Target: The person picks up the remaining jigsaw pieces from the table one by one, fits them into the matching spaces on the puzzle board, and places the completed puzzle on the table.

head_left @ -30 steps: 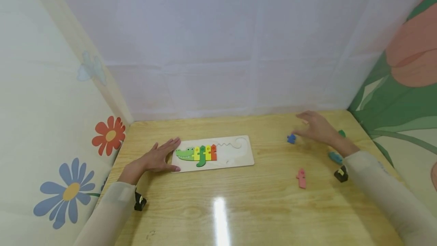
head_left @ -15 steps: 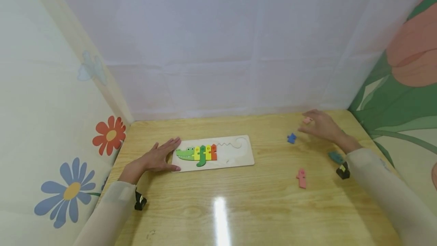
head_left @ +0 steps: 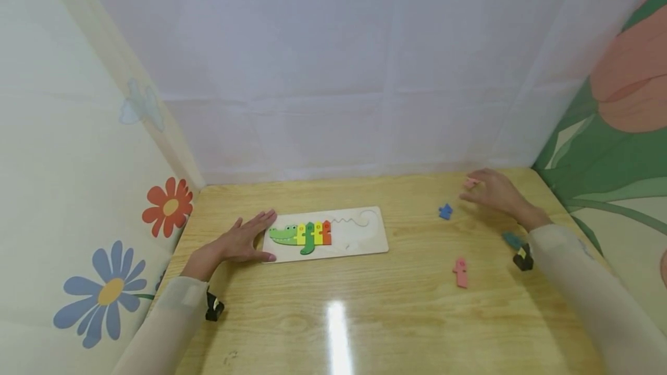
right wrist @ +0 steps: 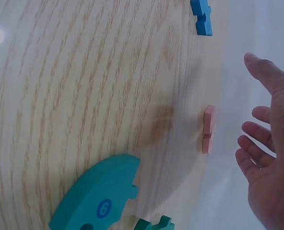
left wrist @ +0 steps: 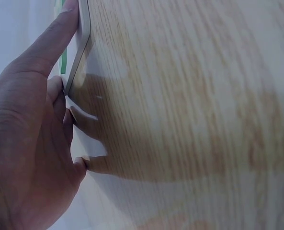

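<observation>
A pale wooden puzzle board (head_left: pixel 362 242) carries a green crocodile head (head_left: pixel 283 236) with yellow, green and red body pieces beside it; the right part shows a bare outlined recess. My left hand (head_left: pixel 241 242) rests at the board's left end, thumb and fingers spread along its edges. At the far right of the table, my right hand (head_left: pixel 495 194) hovers around a small pink puzzle piece (head_left: pixel 471 182). The right wrist view shows this hand's fingers loosely bent and apart from the piece, which lies on the wood. A blue puzzle piece (head_left: pixel 445 211) lies just left of that hand.
Nearer the front lies a longer pink piece (head_left: pixel 461 272). A teal curved piece (right wrist: pixel 98 196) marked 6 sits beneath the right wrist, with a green piece (right wrist: pixel 156 224) beside it. White cloth (head_left: pixel 312 74) closes off the table's back; printed panels stand at both sides.
My right hand has shifted a little to the right, away from the blue piece and over the small pink one. The left hand and board stay put.
</observation>
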The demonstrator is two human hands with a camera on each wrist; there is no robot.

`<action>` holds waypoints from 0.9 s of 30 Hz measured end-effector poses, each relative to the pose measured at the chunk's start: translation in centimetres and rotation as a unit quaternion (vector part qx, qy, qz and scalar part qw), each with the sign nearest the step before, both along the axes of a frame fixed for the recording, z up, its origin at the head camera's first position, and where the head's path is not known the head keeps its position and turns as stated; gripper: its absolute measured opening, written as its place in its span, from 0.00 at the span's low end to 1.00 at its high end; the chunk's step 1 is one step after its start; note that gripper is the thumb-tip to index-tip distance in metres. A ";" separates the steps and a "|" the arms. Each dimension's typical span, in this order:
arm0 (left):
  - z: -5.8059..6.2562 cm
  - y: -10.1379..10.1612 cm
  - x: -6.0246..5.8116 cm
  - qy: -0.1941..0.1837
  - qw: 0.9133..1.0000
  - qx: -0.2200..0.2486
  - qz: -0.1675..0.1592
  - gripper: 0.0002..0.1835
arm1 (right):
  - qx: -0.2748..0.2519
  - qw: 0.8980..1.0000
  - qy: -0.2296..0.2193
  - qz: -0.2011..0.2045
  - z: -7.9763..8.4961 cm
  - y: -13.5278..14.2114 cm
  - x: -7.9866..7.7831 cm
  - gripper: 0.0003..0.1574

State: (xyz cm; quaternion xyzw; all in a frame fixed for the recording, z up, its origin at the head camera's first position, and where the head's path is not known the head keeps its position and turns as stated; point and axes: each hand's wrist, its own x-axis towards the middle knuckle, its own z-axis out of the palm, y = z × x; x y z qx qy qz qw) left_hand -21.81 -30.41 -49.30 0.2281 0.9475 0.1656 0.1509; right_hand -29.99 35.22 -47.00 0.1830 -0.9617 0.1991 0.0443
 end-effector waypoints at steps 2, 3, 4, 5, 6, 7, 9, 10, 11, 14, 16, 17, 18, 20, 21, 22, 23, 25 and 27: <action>0.0 0.0 0.0 -0.001 1.000 0.000 0.000 0.61 | 0.001 1.000 -0.002 -0.004 -0.2 0.1 -0.2 0.43; -0.1 0.0 0.0 -0.001 1.000 0.001 0.000 0.61 | 0.001 1.000 -0.004 -0.006 -0.2 0.2 -0.2 0.43; -0.1 0.0 0.0 0.000 1.000 0.001 -0.001 0.61 | 0.002 1.000 -0.007 -0.008 -0.3 0.2 -0.3 0.43; -0.1 -0.1 0.0 0.000 1.000 0.000 -0.001 0.61 | -0.001 1.000 -0.010 -0.012 -0.4 0.3 -0.4 0.44; -0.1 -0.1 0.0 0.002 1.000 -0.001 -0.002 0.61 | -0.001 1.000 -0.013 -0.014 -0.4 0.3 -0.5 0.44; -0.2 -0.1 0.0 0.003 1.000 -0.001 -0.002 0.61 | -0.001 1.000 -0.017 -0.016 -0.5 0.4 -0.6 0.44; -0.2 -0.1 -0.1 0.004 1.000 -0.001 -0.002 0.61 | -0.004 0.999 -0.024 -0.022 -0.7 0.4 -0.8 0.45; -0.2 -0.1 -0.1 0.003 1.000 -0.001 -0.002 0.61 | -0.004 0.999 -0.026 -0.026 -0.9 0.5 -0.8 0.45; -0.2 -0.1 -0.1 0.003 1.000 0.000 -0.002 0.61 | -0.006 0.999 -0.029 -0.029 -1.0 0.5 -0.9 0.45; -0.3 -0.1 -0.1 0.001 1.000 0.003 -0.001 0.61 | -0.007 0.999 -0.030 -0.036 -1.3 0.6 -1.2 0.44; -0.4 -0.2 -0.1 0.001 1.000 0.005 -0.001 0.61 | -0.005 0.999 -0.023 -0.032 -1.4 0.7 -1.3 0.42; -0.4 -0.2 -0.1 0.001 1.000 0.006 -0.001 0.61 | -0.004 0.999 -0.020 -0.029 -1.5 0.7 -1.4 0.41; -0.5 -0.2 -0.1 0.002 1.000 0.006 -0.002 0.61 | -0.004 1.000 -0.016 -0.023 -1.5 0.7 -1.5 0.39; -0.5 -0.3 0.0 0.006 1.000 0.005 -0.003 0.61 | 0.000 1.000 -0.010 -0.012 -1.6 0.7 -1.6 0.36; -0.5 -0.3 0.0 0.006 1.000 0.006 -0.003 0.61 | 0.002 1.000 -0.011 -0.007 -1.7 0.7 -1.7 0.34; -0.5 -0.3 0.0 0.007 1.000 0.006 -0.004 0.61 | 0.000 1.000 -0.014 -0.006 -1.7 0.6 -1.7 0.33; -0.5 -0.3 0.0 0.007 1.000 0.005 -0.004 0.61 | 0.000 1.000 -0.017 -0.006 -1.8 0.6 -1.7 0.32; -0.4 -0.2 -0.1 0.007 1.000 0.007 -0.005 0.61 | -0.001 1.000 -0.028 -0.008 -1.9 0.6 -1.7 0.32; -0.3 -0.2 -0.1 0.007 1.000 0.008 -0.005 0.61 | -0.007 0.999 -0.040 -0.012 -1.9 0.6 -1.7 0.33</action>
